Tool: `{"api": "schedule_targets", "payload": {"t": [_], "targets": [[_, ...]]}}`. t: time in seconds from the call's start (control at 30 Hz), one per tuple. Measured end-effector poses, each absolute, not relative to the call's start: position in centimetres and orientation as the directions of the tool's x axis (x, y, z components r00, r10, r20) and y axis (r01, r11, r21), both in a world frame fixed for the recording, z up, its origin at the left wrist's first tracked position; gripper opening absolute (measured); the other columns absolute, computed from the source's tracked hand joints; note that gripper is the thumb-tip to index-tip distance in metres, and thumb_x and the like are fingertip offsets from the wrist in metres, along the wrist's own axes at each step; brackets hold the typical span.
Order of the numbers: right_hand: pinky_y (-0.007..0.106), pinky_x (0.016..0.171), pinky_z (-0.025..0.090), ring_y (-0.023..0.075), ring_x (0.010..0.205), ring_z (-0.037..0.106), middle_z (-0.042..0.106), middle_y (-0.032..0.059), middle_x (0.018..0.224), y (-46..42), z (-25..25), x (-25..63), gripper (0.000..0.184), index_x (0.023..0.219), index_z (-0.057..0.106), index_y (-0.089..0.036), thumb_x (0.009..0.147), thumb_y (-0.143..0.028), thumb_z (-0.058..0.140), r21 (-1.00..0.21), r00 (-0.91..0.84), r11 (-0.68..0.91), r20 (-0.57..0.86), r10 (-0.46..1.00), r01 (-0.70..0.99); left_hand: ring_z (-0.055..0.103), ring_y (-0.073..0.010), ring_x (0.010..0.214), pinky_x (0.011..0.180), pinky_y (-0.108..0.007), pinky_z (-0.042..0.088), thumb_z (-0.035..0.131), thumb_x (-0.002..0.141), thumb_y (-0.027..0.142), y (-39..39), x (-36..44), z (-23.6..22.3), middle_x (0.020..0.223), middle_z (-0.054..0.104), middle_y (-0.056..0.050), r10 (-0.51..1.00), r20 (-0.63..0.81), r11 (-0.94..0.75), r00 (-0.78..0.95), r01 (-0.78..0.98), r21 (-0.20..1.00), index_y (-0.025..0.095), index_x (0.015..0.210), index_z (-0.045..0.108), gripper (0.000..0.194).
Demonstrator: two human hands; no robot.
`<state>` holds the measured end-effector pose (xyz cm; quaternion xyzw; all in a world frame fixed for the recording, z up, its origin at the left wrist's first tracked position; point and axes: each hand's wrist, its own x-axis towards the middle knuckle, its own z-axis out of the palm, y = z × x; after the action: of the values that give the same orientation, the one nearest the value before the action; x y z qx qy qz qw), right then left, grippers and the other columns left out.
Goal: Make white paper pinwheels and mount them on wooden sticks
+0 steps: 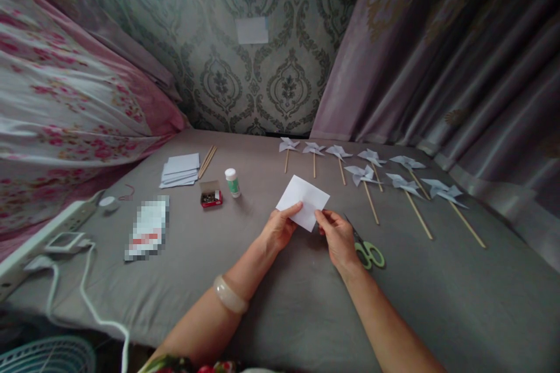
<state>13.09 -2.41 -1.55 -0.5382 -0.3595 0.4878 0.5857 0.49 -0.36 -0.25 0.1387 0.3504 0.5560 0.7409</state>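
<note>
A white square of paper (306, 193) is held up between both hands above the grey cloth. My left hand (282, 226) grips its lower left side, thumb lying on top and fingers underneath. At the paper's right corner, my right hand (338, 236) pinches the edge between thumb and fingertips. Green-handled scissors (371, 255) lie just beside my right hand, their blades partly hidden behind it. Several white paper pinwheels (361, 175) on wooden sticks rest in rows beyond and to the right.
To the left are a stack of white paper (180, 170), wooden sticks (207, 162), a small red box of metal bits (211, 197) and a white-and-green bottle (233, 183). A blurred packet (147, 227) and a power strip (41, 239) with white cables lie farther left.
</note>
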Motion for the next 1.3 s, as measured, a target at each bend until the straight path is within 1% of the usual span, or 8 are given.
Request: {"api": "schedule_targets", "payload": {"t": [0.2,0.47,0.7,0.93,1.1,1.17,1.23,1.3], "targets": [[0.024,0.048,0.030,0.0087,0.049,0.038,0.056,-0.0043,0.056,-1.9,-2.0,13.4,0.038,0.074,0.065,-0.017,0.057,-0.049,0.078,-0.973,0.299,-0.042,-0.110,0.948,-0.226,0.064,-0.0141,0.066,0.062,-0.024,0.049,0.074,0.073,0.032,-0.3,0.3,-0.2,0.078,0.071,-0.006,0.888,-0.422,0.417,0.182,-0.704,0.575,0.012,0.087,0.066,0.026],[0.025,0.052,0.032,0.0109,0.054,0.043,0.058,-0.0030,0.059,-1.7,-0.9,13.4,0.034,0.070,0.063,-0.019,0.057,-0.049,0.072,-0.985,0.375,0.033,-0.034,0.926,-0.171,0.055,-0.0080,0.051,0.048,-0.020,0.037,0.086,0.050,0.018,-1.0,1.2,-0.3,0.062,0.065,-0.003,0.936,-0.327,0.347,0.129,-0.494,0.797,0.009,0.068,0.066,0.029],[0.024,0.055,0.036,0.0134,0.062,0.052,0.063,-0.0013,0.065,-1.6,-0.6,13.8,0.033,0.072,0.064,-0.020,0.057,-0.048,0.071,-0.991,0.352,0.031,-0.017,0.936,-0.129,0.051,-0.0070,0.049,0.046,-0.019,0.036,0.086,0.049,0.023,-1.0,1.1,-0.4,0.054,0.059,0.000,0.947,-0.300,0.317,0.114,-0.471,0.823,0.011,0.061,0.064,0.028],[0.023,0.050,0.034,0.0089,0.052,0.045,0.065,-0.0002,0.066,-1.0,0.1,16.1,0.035,0.076,0.068,-0.018,0.062,-0.050,0.069,-0.996,0.322,0.040,0.015,0.947,-0.074,0.051,-0.0060,0.051,0.046,-0.016,0.037,0.088,0.045,0.023,-0.6,0.5,-0.3,0.058,0.060,0.000,0.952,-0.304,0.282,0.034,-0.487,0.827,0.010,0.065,0.064,0.034],[0.025,0.061,0.042,0.0120,0.059,0.056,0.067,0.0011,0.062,-1.5,0.3,22.2,0.023,0.071,0.069,-0.017,0.066,-0.040,0.068,-0.974,0.392,0.007,0.098,0.915,0.228,0.047,-0.0049,0.046,0.044,-0.016,0.036,0.088,0.048,0.024,-0.1,0.1,-0.5,0.050,0.053,0.003,0.939,-0.340,0.270,-0.054,-0.496,0.825,0.013,0.055,0.055,0.035],[0.027,0.065,0.044,0.0140,0.061,0.060,0.068,0.0010,0.062,-2.6,0.0,24.5,0.016,0.068,0.069,-0.018,0.069,-0.033,0.066,-0.897,0.354,-0.069,0.101,0.930,0.437,0.047,-0.0050,0.045,0.044,-0.016,0.036,0.087,0.049,0.024,0.1,0.1,-0.5,0.049,0.053,0.003,0.934,-0.351,0.271,-0.071,-0.504,0.820,0.013,0.056,0.056,0.034],[0.028,0.064,0.043,0.0164,0.062,0.061,0.070,0.0019,0.064,-4.0,-0.3,25.9,0.008,0.067,0.070,-0.019,0.067,-0.027,0.067,-0.847,0.333,-0.108,0.085,0.939,0.521,0.047,-0.0050,0.045,0.044,-0.016,0.036,0.086,0.051,0.023,0.1,0.1,-0.5,0.050,0.054,0.003,0.928,-0.364,0.277,-0.075,-0.515,0.812,0.013,0.057,0.057,0.031],[0.027,0.065,0.042,0.0176,0.068,0.064,0.073,0.0031,0.073,-5.5,-0.2,26.5,0.010,0.072,0.072,-0.021,0.073,-0.026,0.064,-0.687,0.251,-0.132,0.075,0.965,0.714,0.048,-0.0051,0.046,0.045,-0.016,0.037,0.085,0.052,0.021,0.1,0.1,-0.5,0.050,0.055,0.003,0.925,-0.372,0.280,-0.074,-0.528,0.802,0.013,0.058,0.057,0.029]]}}
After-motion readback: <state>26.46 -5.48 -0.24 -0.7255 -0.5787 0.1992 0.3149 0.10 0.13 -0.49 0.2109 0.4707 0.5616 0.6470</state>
